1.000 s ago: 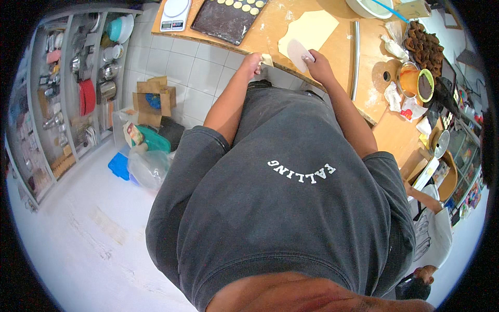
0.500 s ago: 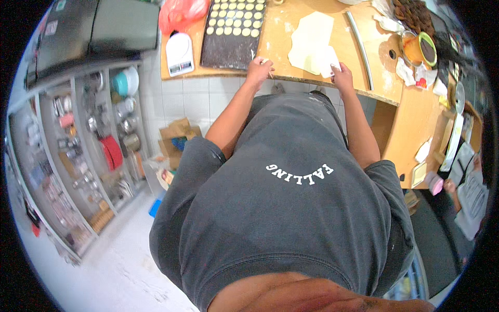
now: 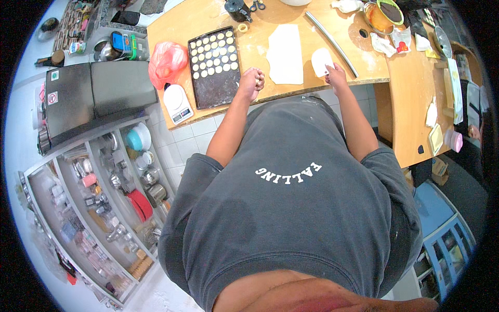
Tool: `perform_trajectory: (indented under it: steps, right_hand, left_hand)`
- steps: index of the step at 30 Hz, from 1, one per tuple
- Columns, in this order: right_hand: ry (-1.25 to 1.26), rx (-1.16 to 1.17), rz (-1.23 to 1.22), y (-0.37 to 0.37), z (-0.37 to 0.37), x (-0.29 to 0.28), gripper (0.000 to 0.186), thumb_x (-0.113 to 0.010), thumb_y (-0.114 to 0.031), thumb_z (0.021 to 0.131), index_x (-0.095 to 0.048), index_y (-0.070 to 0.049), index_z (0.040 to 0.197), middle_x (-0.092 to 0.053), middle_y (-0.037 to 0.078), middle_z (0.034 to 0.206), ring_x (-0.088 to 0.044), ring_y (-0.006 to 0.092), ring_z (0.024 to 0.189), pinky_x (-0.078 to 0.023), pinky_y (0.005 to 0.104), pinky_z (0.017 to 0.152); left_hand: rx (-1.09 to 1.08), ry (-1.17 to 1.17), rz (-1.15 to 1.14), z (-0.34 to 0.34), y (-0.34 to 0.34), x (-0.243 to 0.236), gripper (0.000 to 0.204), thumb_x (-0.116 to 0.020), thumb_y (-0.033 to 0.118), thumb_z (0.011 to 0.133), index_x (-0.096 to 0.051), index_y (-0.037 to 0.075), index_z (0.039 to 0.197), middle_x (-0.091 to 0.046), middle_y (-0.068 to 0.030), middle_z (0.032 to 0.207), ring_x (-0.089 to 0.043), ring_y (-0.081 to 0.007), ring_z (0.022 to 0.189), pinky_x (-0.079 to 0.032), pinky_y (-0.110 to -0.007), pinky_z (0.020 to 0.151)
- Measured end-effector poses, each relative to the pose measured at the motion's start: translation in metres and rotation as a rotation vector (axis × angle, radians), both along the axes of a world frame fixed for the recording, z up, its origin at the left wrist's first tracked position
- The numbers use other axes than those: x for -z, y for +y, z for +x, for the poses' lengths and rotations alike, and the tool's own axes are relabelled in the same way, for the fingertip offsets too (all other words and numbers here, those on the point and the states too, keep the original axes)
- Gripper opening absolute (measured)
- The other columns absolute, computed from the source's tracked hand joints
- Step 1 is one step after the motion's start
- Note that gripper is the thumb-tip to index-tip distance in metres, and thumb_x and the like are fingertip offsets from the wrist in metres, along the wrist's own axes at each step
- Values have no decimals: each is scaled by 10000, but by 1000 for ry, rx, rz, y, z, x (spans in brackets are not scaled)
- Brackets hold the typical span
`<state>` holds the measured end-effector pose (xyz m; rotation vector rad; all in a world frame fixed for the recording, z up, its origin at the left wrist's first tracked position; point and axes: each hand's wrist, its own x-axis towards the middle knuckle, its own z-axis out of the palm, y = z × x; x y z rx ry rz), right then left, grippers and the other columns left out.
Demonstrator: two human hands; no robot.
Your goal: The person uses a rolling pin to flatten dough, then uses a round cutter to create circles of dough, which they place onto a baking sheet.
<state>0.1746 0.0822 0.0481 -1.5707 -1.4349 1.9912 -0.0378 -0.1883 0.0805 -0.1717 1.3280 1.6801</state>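
Head view, left grip point(image 3: 251, 84) closed around a pale scrap point(image 3: 257, 82), right grip point(image 3: 331, 74) pinching a white scraper point(image 3: 320, 61), dough sheet point(image 3: 286, 54) ahead between them

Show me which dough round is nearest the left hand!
The dough round at the bottom row's right end; others lie farther from the left hand.

Pictured lying flat on the tabletop point(image 3: 371, 62), close to its near edge: a thin, pale dough sheet point(image 3: 286, 57), longer than wide, with a straight right side and an uneven left. Held by its near end in the right hand point(image 3: 336, 78), just right of the sheet and apart from it: a white, rounded scraper point(image 3: 320, 62). Clutched in the left hand point(image 3: 250, 86): a small pale piece point(image 3: 257, 82), mostly hidden by curled fingers.
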Motion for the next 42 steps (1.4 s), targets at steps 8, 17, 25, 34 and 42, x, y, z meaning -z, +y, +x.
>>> perform_trajectory:
  steps: [8,17,25,34,42]
  right_hand:
    - [-21,-129,7,51,-1,2,250,-636,-214,1011,-623,-53,1201,-608,18,808,-522,88,592,-432,244,494]
    - [4,-250,-28,120,-14,-9,206,-626,-223,1025,-605,-74,1166,-539,-25,747,-476,64,565,-411,250,506]
    - [28,-322,-62,184,-2,-2,160,-614,-224,1023,-606,-96,1118,-545,-25,754,-493,72,585,-428,255,540]
    - [-36,-241,-110,220,21,43,246,-647,-199,999,-625,-42,1187,-587,32,793,-494,115,534,-394,272,475]
    - [-28,-328,-138,245,35,56,252,-627,-244,1024,-638,-5,1103,-622,93,720,-558,154,461,-435,317,412]
  left_hand:
    - [-30,-93,112,6,40,-30,315,-504,322,1010,-465,157,745,-395,16,561,-330,-114,441,-268,-278,412]
    - [-299,132,-198,25,104,-24,551,-317,602,1090,-372,211,706,-306,51,549,-268,-108,389,-212,-291,359]
    - [-300,130,-252,45,164,-15,281,-506,327,1101,-459,75,987,-533,-53,767,-643,-185,659,-504,-274,531]
    - [-299,117,-117,70,190,0,284,-538,322,1084,-489,45,1120,-577,-64,762,-470,-113,503,-374,-241,433]
    - [-409,234,-308,35,227,-19,625,-317,596,1090,-341,199,609,-276,64,515,-261,-93,372,-201,-285,353]
